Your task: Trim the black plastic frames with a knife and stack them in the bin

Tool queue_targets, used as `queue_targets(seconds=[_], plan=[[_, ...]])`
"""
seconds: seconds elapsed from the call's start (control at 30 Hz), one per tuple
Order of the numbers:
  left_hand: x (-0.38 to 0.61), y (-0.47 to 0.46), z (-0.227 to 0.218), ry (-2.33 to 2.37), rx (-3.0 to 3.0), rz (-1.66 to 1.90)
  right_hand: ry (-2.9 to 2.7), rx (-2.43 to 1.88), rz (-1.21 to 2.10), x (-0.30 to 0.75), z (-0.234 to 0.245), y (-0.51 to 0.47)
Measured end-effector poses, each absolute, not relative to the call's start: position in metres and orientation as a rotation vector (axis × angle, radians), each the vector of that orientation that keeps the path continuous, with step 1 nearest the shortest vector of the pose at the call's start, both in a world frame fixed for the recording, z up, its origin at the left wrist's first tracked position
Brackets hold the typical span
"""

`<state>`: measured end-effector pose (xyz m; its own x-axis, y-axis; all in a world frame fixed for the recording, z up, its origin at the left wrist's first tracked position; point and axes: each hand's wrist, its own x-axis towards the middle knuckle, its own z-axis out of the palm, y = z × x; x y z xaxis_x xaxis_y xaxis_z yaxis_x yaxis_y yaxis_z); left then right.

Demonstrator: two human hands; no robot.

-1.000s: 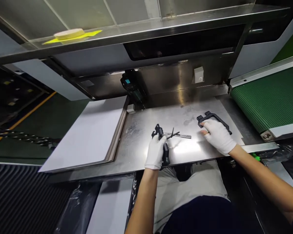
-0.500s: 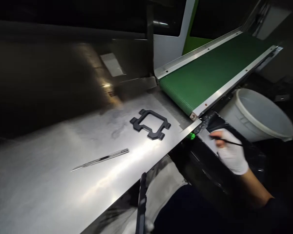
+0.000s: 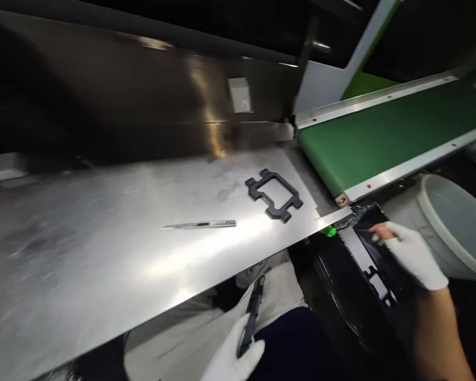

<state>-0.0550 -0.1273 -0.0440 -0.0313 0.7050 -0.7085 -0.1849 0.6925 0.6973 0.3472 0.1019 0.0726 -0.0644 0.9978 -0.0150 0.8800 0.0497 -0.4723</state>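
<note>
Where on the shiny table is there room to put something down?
The steel table is bare left of the thin metal blade, and between the blade and the near edge. It is crowded at the right end, where the black frame lies beside the green conveyor belt.

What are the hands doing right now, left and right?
Left hand: closed around a black plastic part, below the table edge.
Right hand: over the black bag; grip cannot be told.
</note>
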Motion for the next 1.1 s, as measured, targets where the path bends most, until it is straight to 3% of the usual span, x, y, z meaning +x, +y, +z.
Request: queue_targets(seconds=[0.07, 0.13, 0.3, 0.47, 0.7, 0.77, 0.9, 0.97, 1.1], plan=[[-0.047, -0.13, -0.038, 1.445, 0.486, 0.742, -2.31, -1.545, 0.93, 0.265, 0.047, 0.102], [-0.041, -0.136, -0.032, 1.469, 0.497, 0.737, -2.466, -1.215, 1.07, 0.182, 0.029, 0.107], [-0.035, -0.167, -0.028, 1.604, 0.47, 0.867, -2.755, -0.796, 0.821, 0.017, 0.01, 0.124], [-0.028, -0.196, -0.038, 1.699, 0.27, 1.082, -3.117, -1.005, 0.604, -0.068, -0.003, 0.128], [-0.015, -0.201, -0.054, 1.662, 0.13, 1.255, -3.027, -1.099, 0.533, -0.026, -0.006, 0.119], [-0.014, -0.198, -0.058, 1.672, 0.141, 1.259, -2.988, -1.06, 0.867, 0.014, 0.007, 0.107], [-0.013, -0.191, -0.062, 1.723, 0.203, 1.204, -2.95, -0.563, 1.935, 0.082, 0.007, 0.052], [-0.013, -0.188, -0.064, 1.73, 0.225, 1.182, -2.931, -0.506, 2.093, 0.099, -0.014, 0.017], [-0.012, -0.183, -0.067, 1.691, 0.247, 1.197, -2.908, -0.655, 2.042, 0.107, -0.063, -0.035]])
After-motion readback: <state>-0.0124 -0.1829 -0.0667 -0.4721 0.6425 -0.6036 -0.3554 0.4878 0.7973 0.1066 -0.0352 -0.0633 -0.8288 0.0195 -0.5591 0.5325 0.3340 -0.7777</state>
